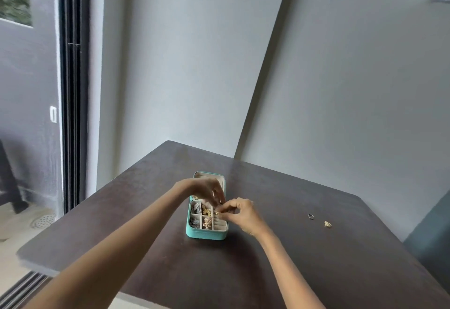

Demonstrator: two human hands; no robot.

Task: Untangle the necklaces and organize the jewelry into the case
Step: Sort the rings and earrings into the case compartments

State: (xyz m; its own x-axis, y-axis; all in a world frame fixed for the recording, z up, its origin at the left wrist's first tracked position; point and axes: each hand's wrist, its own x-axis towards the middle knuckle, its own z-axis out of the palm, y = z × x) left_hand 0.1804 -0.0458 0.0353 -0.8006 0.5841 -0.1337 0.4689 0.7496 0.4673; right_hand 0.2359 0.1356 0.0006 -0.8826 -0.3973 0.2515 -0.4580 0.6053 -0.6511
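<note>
A small teal jewelry case (205, 234) lies open on the dark table (267, 272), its lid (209, 175) folded back. Several cream compartments hold silver and gold pieces (207, 222). Over the case's right side my left hand (207, 190) and my right hand (239, 213) meet, fingers curled, both pinching a small gold piece (218, 212). It is too small to tell what kind of jewelry it is. Off to the right a silver ring (310, 216) and a gold ring (327, 224) lie on the table.
The table stands against a pale wall, with its left edge (73, 213) near a sliding glass door (73, 89). A floor drain (45, 221) shows beyond that edge. A dark teal surface (433, 240) lies past the table's right edge.
</note>
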